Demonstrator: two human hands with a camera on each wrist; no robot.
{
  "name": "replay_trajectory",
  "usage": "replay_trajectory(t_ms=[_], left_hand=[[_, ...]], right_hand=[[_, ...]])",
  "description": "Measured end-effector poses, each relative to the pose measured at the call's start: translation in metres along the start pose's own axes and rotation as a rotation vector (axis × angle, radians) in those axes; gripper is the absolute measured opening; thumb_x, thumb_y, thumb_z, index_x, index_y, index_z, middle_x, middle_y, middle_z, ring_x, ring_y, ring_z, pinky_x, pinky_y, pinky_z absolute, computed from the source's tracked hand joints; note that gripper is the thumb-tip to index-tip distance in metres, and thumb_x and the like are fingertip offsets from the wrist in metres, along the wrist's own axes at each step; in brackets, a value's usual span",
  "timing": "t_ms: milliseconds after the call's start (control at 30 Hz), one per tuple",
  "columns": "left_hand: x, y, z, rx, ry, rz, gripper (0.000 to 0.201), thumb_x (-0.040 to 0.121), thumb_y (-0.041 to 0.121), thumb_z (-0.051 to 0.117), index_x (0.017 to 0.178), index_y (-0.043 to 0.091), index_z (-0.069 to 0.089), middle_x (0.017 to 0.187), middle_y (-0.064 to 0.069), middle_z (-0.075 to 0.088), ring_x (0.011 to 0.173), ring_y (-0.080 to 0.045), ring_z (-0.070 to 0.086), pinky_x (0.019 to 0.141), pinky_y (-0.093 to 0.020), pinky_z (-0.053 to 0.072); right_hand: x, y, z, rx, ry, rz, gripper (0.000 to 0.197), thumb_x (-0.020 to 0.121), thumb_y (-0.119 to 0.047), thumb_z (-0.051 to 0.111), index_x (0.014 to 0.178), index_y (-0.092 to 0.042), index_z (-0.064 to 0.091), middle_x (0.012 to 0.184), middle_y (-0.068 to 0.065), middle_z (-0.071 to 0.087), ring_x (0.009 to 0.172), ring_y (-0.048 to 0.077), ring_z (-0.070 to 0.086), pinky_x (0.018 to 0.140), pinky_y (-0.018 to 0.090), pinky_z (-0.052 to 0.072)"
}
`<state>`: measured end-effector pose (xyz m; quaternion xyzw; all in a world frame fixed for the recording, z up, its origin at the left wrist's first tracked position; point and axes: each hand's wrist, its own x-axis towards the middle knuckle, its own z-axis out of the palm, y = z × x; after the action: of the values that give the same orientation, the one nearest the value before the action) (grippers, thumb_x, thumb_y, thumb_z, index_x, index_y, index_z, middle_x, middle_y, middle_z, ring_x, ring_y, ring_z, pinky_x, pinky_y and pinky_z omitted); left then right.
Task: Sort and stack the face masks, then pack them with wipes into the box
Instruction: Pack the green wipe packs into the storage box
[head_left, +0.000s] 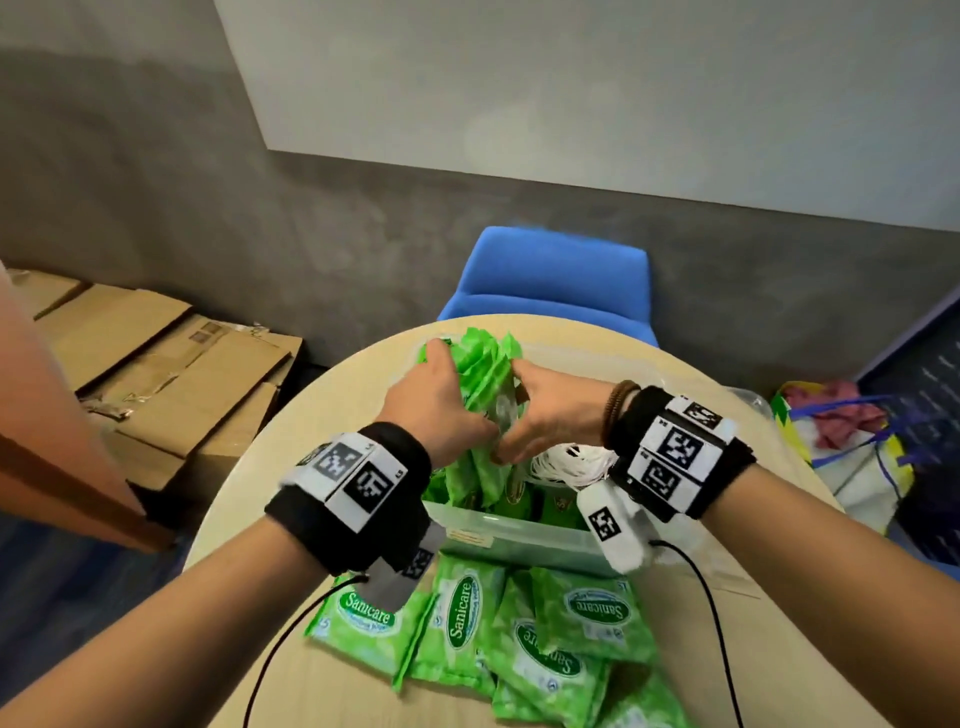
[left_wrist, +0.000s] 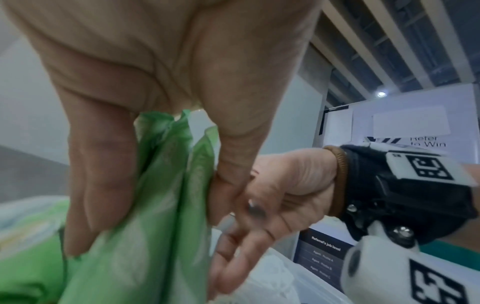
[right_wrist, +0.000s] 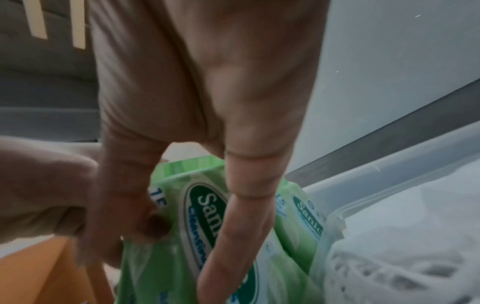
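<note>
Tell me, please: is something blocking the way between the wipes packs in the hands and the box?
Nothing visible blocks them. Both hands hold the wipes packs directly over the open box, already partly filled with packs and white masks.

Both forearms reach forward, black wrist bands with white marker blocks on each. Left hand (head_left: 441, 400) fingers curled, gripping green wipe packs (head_left: 483, 384) from the left. Right hand (head_left: 556, 410) pinches the same bunch from the right, thumbs nearly meeting.
</note>
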<state>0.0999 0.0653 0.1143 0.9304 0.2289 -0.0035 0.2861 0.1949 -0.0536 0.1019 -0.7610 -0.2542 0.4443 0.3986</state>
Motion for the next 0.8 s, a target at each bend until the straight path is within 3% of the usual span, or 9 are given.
replay_trajectory(t_ms=[67,133,200,267,367,500,600,667,800], left_hand=[[0.007,-0.005,0.009,-0.025,-0.007,0.010,0.061,0.071,0.022,0.078,0.106,0.014,0.030,0.099,-0.007,0.056,0.096,-0.032,0.060,0.069,-0.030,0.041],[0.009,-0.012,0.018,-0.056,-0.024,0.030,0.064,0.072,0.022,0.078,0.115,0.012,0.031,0.114,-0.011,0.056,0.105,-0.032,0.057,0.078,-0.034,0.045],[0.008,-0.021,0.026,-0.069,-0.043,0.052,0.075,0.078,0.029,0.075,0.132,0.007,0.027,0.132,-0.013,0.047,0.121,-0.030,0.049,0.093,-0.035,0.043],[0.006,-0.025,0.034,-0.097,-0.086,0.074,0.079,0.089,0.036,0.063,0.144,0.004,0.017,0.148,-0.014,0.032,0.136,-0.025,0.037,0.107,-0.030,0.033],[0.002,-0.029,0.043,-0.134,-0.202,0.121,0.080,0.098,0.040,0.045,0.152,0.004,0.000,0.158,-0.014,0.017,0.145,-0.018,0.021,0.116,-0.028,0.021],[-0.014,-0.041,0.038,0.124,-0.090,0.169,0.086,0.087,0.069,0.025,0.152,0.015,0.014,0.147,-0.004,0.027,0.129,-0.019,0.031,0.105,-0.028,0.028],[-0.031,-0.048,0.025,0.136,0.077,0.198,0.050,0.081,0.067,0.043,0.110,0.027,0.053,0.108,0.006,0.050,0.096,-0.014,0.045,0.078,-0.025,0.039],[-0.038,-0.048,0.020,0.187,-0.015,0.163,0.034,0.081,0.066,0.046,0.079,0.032,0.049,0.083,0.014,0.052,0.079,-0.006,0.049,0.065,-0.022,0.038],[-0.032,-0.051,0.030,0.244,-0.199,0.199,0.041,0.092,0.061,0.041,0.077,0.026,0.055,0.078,0.009,0.060,0.076,-0.007,0.056,0.071,-0.030,0.045]], right_hand=[[0.009,0.002,0.001,-0.045,0.011,0.019,0.104,0.065,0.001,0.082,0.140,-0.016,0.011,0.125,0.024,0.055,0.102,0.038,0.064,0.083,0.052,0.055],[0.016,0.008,0.002,-0.167,0.021,-0.026,0.130,0.063,-0.008,0.086,0.145,-0.022,-0.013,0.131,0.012,0.050,0.104,0.028,0.062,0.077,0.037,0.057],[0.022,0.015,0.006,-0.282,0.049,-0.113,0.144,0.058,-0.016,0.090,0.143,-0.028,-0.026,0.132,0.001,0.040,0.111,0.017,0.052,0.086,0.025,0.049],[0.026,0.020,0.011,-0.376,0.088,-0.186,0.146,0.051,-0.024,0.092,0.141,-0.042,-0.022,0.142,0.008,0.032,0.124,0.023,0.045,0.104,0.032,0.041],[0.022,0.018,0.016,-0.544,0.100,-0.155,0.122,0.057,-0.030,0.086,0.143,-0.045,0.000,0.135,0.018,0.027,0.106,0.036,0.054,0.094,0.033,0.047],[0.014,0.013,0.025,-0.680,0.174,-0.167,0.093,0.068,-0.026,0.078,0.139,-0.034,0.019,0.126,0.008,0.024,0.078,0.028,0.057,0.079,0.033,0.051],[0.020,0.015,0.025,-0.694,0.188,-0.180,0.083,0.068,-0.024,0.081,0.128,-0.031,0.025,0.119,0.004,0.023,0.071,0.020,0.056,0.061,0.027,0.049],[0.024,0.017,0.023,-0.706,0.192,-0.177,0.083,0.066,-0.021,0.083,0.124,-0.031,0.025,0.115,0.002,0.022,0.063,0.015,0.053,0.049,0.019,0.038],[0.028,0.018,0.025,-0.724,0.225,-0.168,0.084,0.065,-0.017,0.081,0.125,-0.030,0.024,0.116,0.003,0.024,0.061,0.016,0.052,0.046,0.020,0.034]])
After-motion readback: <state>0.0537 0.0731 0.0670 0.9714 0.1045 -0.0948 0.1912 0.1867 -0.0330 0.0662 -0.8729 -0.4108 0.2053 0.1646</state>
